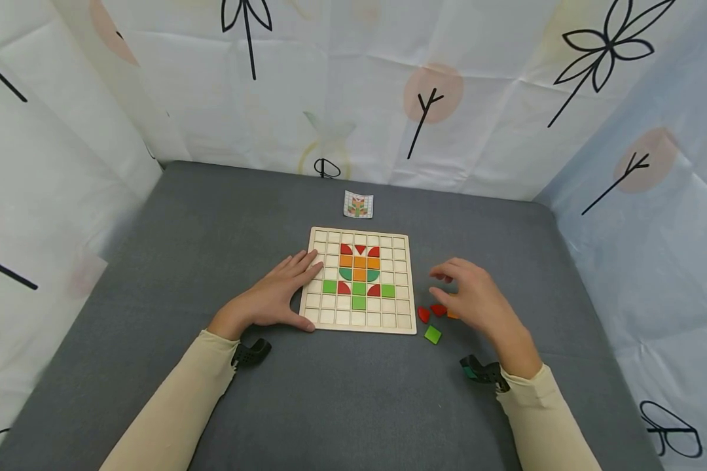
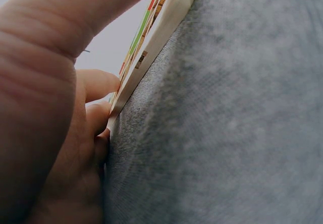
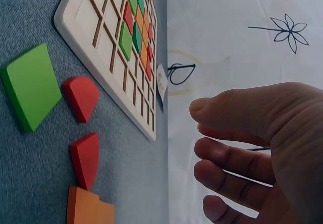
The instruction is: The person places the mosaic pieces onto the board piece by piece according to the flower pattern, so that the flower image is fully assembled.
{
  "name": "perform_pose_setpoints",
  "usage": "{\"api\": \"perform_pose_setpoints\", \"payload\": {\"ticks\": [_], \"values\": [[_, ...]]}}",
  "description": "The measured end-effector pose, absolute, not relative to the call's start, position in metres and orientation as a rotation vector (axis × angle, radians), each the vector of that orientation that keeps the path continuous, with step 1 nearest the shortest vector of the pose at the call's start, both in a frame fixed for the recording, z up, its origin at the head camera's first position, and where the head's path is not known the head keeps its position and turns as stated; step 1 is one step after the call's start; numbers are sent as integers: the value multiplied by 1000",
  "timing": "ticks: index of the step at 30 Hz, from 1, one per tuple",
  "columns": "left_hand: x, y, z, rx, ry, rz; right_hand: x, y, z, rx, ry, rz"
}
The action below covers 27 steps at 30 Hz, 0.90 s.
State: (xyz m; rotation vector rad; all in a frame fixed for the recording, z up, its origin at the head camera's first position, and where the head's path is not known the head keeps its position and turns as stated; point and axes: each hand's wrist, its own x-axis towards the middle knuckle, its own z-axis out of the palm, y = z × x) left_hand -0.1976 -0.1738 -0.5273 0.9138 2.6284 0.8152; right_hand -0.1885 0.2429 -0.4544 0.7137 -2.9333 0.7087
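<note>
A square wooden grid board (image 1: 396, 320) lies on the table, with red, orange and green pieces set in its middle cells. My left hand (image 1: 279, 292) rests at the board's left side, fingers spread onto its edge and thumb against the lower left corner. Right of the board, my right hand (image 1: 477, 297) hovers over loose pieces, its fingers loosely bent and nothing visible between them. Beneath and beside it lie a light green square (image 3: 33, 88), a rounded red piece (image 3: 82, 98), a second red piece (image 3: 86, 159) and orange pieces (image 3: 83, 206), partly cut off by the frame.
Beyond the board lies a small pattern card (image 1: 358, 205) with a coloured figure on a grid. The grey cloth-covered table (image 1: 241, 216) is bordered by white printed fabric (image 1: 353, 85) at the back and on both sides.
</note>
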Motion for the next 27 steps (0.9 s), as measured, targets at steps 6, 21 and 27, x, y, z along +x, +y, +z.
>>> {"api": "perform_pose_setpoints", "payload": {"ticks": [6,21,27], "values": [[-197,-175,-528,908,2628,816,-187,253,-453,687,-2954,692],[-196,-174,-528,897,2636,800,-180,272,-455,589,-2991,672],[-197,-173,-528,899,2637,797,-181,280,-458,566,-2998,668]]}}
